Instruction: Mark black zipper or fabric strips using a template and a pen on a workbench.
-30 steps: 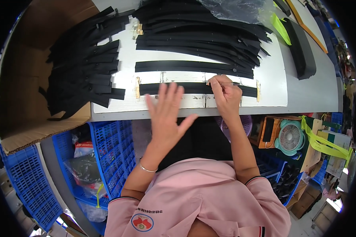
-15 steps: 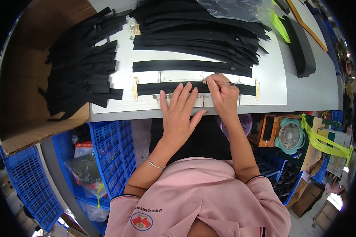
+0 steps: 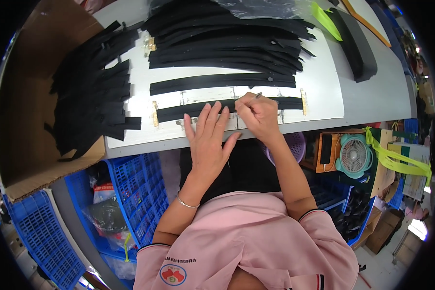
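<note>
My left hand [image 3: 209, 137] lies with its fingers spread on a black fabric strip [image 3: 171, 113], pressing it against a white board [image 3: 324, 99]. Just to its right, my right hand [image 3: 260, 116] is closed round a slim pen [image 3: 258, 95], whose grey end shows above the fist; its lower tip is hidden by the hand. The strip lies lengthwise between two tan tape marks, and ruled dark lines cross the board beside it. Parallel to it, slightly farther off, rests a second black strip [image 3: 212, 82] with a small grey piece near its right end.
Many black strips are stacked at the board's far side [image 3: 217, 46], partly under clear plastic. More strips [image 3: 94, 96] hang into a cardboard box [image 3: 24, 121] at left. A black block [image 3: 355, 46] lies at right. Blue baskets [image 3: 140, 193] and a small green fan [image 3: 355, 155] sit below table height.
The view has shifted a little, so the table appears tilted and farther left. My right hand has come slightly closer to the left, with the pen's visible end now pointing more upward.
</note>
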Motion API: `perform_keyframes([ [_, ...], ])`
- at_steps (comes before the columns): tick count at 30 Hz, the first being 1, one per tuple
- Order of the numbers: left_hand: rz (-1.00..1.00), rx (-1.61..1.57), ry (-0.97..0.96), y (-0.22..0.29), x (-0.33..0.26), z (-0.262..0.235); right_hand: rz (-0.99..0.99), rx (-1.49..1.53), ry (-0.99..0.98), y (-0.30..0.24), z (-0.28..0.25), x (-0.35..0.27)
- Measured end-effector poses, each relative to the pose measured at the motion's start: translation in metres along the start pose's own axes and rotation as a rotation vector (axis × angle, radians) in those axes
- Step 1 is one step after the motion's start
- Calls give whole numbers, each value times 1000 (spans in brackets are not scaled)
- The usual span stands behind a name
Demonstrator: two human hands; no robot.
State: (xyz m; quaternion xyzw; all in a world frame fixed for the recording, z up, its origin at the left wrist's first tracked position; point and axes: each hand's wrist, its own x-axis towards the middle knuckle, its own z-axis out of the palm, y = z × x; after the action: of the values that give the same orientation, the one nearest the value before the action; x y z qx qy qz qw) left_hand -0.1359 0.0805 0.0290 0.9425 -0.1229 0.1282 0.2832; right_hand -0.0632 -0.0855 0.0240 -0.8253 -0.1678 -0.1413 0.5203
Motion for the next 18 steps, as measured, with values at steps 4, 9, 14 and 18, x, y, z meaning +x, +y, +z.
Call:
perform_keyframes([
  [4,0,10,-3,-1,-1,2,153,185,19,-10,-20,-4],
  [9,15,34,1,-2,-1,3,277,254,239,-5,-75,-13],
  [14,7,35,-19,2,1,4,394,126,248,25,-91,-11],
  [18,-2,-86,63,17,12,10,387,96,233,33,-90,-14],
])
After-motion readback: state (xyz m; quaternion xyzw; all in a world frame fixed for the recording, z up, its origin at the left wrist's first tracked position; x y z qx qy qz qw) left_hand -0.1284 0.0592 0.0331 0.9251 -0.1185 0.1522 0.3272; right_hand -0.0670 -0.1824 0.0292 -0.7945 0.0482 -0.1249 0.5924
